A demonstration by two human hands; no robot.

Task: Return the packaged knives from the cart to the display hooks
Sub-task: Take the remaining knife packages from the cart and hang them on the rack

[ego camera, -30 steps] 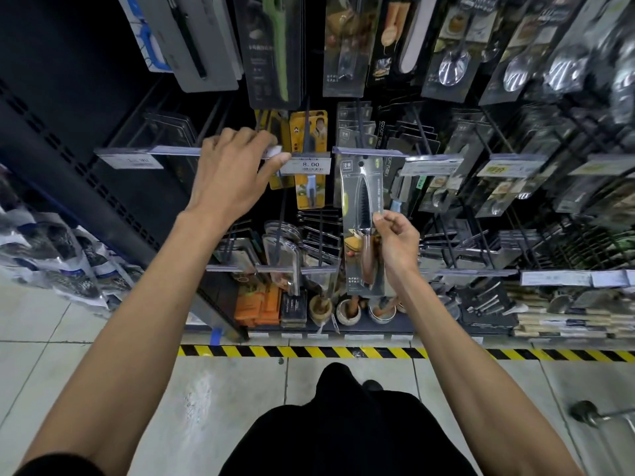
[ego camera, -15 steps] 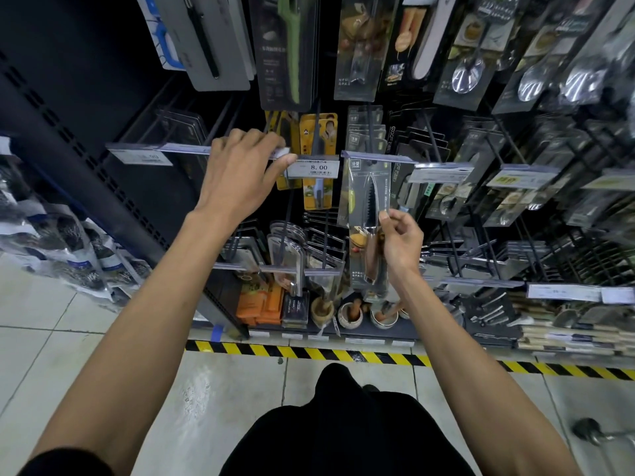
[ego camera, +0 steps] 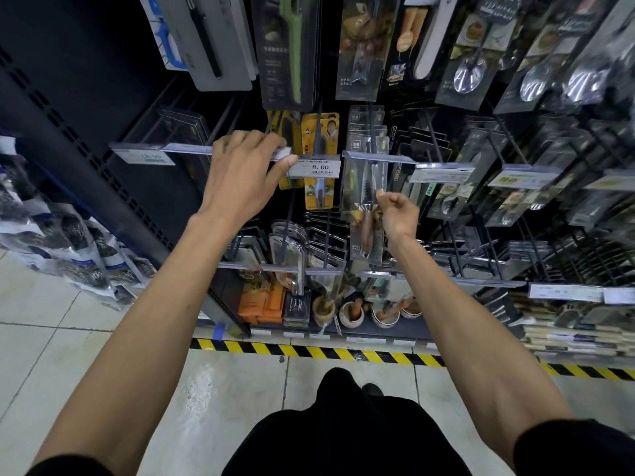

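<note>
Clear shiny blister plastic around a dark blade and a wood-brown handle: that knife pack (ego camera: 365, 207) hangs dead ahead at 12 o'clock. Its top edge is tucked up behind the price strip, on what looks like the dark wire display hook (ego camera: 371, 132).

What changed: a second ago the right hand (ego camera: 398, 214) was wrapped round the lower half of the pack, down by the handle. Now it's slid up and off to 3 o'clock of the pack, fingers loosely curled, with just the fingertips (ego camera: 380, 193) at the right edge. Honestly can't tell if that's a light pinch or only a touch. Either way the pack looks to be hanging straight by itself, so I'd call this one basically hung, and the next knife has to come from the cart.

The left hand (ego camera: 247, 173) hasn't budged. It's at 10 o'clock of the pack, fingers curled over the clear plastic label rail (ego camera: 185, 148), thumb underneath.

Around it: a white 8.00 price tag (ego camera: 314, 167), a glossy yellow card pack (ego camera: 319, 159) at 9 o'clock and flat dark packs on thin rods at 3 o'clock. Down at 6 o'clock there's yellow-and-black hazard tape (ego camera: 309, 352) on the pale tiled floor.
</note>
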